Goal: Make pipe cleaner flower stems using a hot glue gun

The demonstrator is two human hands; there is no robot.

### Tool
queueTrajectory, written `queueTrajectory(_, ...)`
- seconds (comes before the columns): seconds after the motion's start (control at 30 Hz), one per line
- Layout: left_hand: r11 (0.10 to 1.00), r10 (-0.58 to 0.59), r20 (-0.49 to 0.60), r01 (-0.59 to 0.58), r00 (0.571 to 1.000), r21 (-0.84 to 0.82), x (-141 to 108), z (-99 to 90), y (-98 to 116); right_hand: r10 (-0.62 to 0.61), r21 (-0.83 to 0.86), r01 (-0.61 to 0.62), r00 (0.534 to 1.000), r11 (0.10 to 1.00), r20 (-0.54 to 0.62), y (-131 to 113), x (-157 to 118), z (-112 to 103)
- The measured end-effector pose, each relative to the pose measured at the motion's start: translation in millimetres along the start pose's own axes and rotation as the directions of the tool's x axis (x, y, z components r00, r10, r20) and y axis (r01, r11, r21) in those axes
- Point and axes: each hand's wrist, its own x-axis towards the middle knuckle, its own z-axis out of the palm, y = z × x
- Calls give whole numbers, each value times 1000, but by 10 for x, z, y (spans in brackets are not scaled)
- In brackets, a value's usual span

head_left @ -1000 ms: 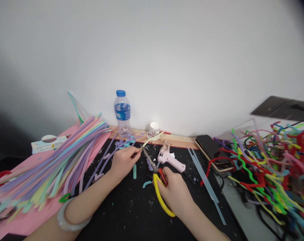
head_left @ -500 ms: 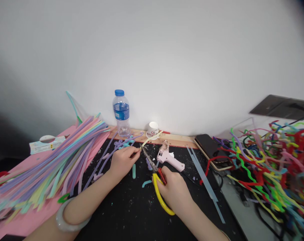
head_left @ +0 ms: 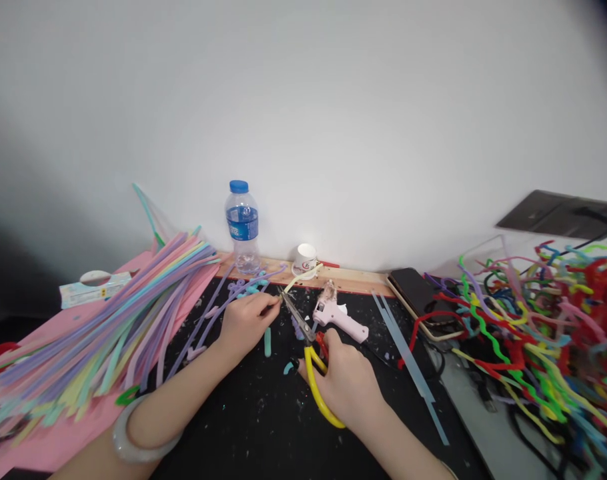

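Note:
My left hand (head_left: 246,325) is closed in a pinch at the near end of a pale yellow pipe cleaner (head_left: 304,274), which points up and right in front of the paper cup. My right hand (head_left: 351,383) grips scissors (head_left: 317,393) by their yellow and red handles. The metal blades reach to the left fingertips and meet the pipe cleaner there; whether they have cut into it I cannot tell. Just right of the blades lies a pale pink glue gun (head_left: 346,321). Short teal pieces (head_left: 267,342) lie on the black mat (head_left: 243,413) between my hands.
A bundle of pastel pipe cleaners (head_left: 118,320) covers the left side. A water bottle (head_left: 242,230) and a paper cup (head_left: 305,259) stand at the back by the wall. Clear glue sticks (head_left: 408,357), a phone (head_left: 416,293) and tangled bright pipe cleaners (head_left: 543,340) are at right.
The scissors' handles have drawn a little closer together, and the right thumb has shifted left over the curved teal piece. The yellow pipe cleaner now bends slightly. My left hand stays put.

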Motion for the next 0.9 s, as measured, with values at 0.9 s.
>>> queueTrajectory(0.9,998,51,14,-51,999,-29,1,2,25,-31,-34,31,999,999,-14,37,20,-22)
